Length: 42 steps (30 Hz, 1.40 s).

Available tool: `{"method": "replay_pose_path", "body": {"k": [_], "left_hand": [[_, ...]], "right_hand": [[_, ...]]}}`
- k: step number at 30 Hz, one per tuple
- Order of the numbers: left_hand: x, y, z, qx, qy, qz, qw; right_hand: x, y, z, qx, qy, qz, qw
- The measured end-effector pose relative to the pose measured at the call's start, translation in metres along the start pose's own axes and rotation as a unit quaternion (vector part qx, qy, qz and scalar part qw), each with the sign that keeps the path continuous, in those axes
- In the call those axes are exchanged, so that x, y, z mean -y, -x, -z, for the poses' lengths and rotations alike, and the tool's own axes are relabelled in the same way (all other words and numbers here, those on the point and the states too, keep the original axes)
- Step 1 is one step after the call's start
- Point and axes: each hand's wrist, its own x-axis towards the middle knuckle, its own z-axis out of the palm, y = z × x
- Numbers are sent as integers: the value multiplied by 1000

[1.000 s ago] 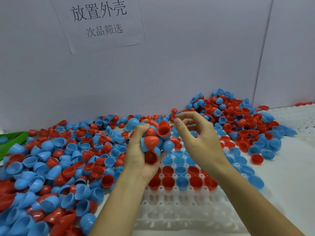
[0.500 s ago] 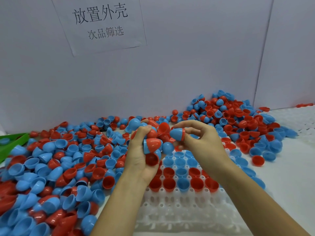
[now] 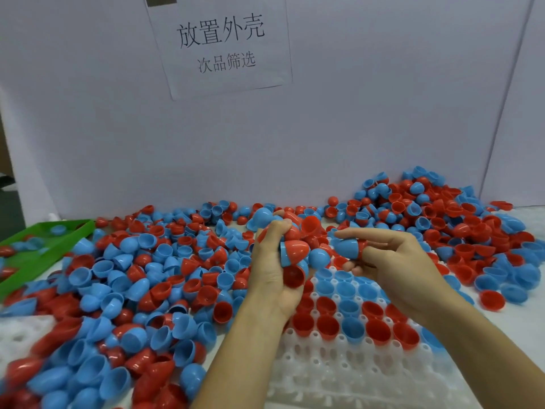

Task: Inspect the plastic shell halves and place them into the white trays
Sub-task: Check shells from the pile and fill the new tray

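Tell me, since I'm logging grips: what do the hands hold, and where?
Left hand cradles a bunch of shell halves; right hand pinches a blue shell half near its rim.

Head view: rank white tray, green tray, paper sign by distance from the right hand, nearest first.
1. White tray: directly below the right hand.
2. Green tray: far left edge of the table, past the shell pile.
3. Paper sign: high on the back wall.

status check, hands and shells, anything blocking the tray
Left hand grips a bunch of shells. Right hand pinches blue shell above white tray. Front tray pockets unblocked.
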Motion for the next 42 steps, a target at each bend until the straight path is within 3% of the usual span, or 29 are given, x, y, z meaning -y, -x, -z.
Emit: {"method": "replay_pose_path", "body": {"k": [9, 14, 18, 19, 21, 22, 23, 24, 25, 28, 30, 33, 35, 42], "left_hand": [[-1, -10, 12, -49, 16, 2, 999], [-5, -12, 21, -69, 35, 6, 997], [-7, -13, 24, -74, 36, 2, 997], [-6, -13, 24, -78, 32, 2, 996], [-5, -14, 25, -80, 27, 7, 996], [-5, -13, 26, -80, 27, 9, 996], [-5, -12, 26, -79, 28, 10, 996], [-4, -11, 25, -76, 34, 7, 996], [-4, -10, 25, -73, 40, 4, 997], [-8, -8, 25, -61, 32, 3, 998], [-8, -9, 25, -57, 22, 7, 998], [-6, -8, 23, -66, 14, 15, 998], [-7, -7, 22, -64, 8, 16, 998], [-6, -7, 22, -1, -27, 33, 999]], "right_hand": [[-22, -22, 25, -45, -65, -136, 987], [-40, -41, 57, -53, 120, -197, 971], [-21, -68, 55, -29, 343, -154, 926], [-7, -68, 39, -9, 331, -107, 938], [32, -61, -12, 66, 119, 14, 991], [42, -54, -31, 141, -67, 23, 987], [55, -45, -52, 213, -216, 23, 952], [65, -41, -65, 258, -284, 21, 923], [68, -40, -74, 278, -278, 18, 919], [55, -30, -74, 259, -103, 17, 960], [44, -25, -58, 188, 22, 30, 981], [32, -20, -35, 51, 159, 70, 983], [25, -18, -28, 13, 190, 67, 979], [9, -14, -37, 56, 187, 86, 977]]}}
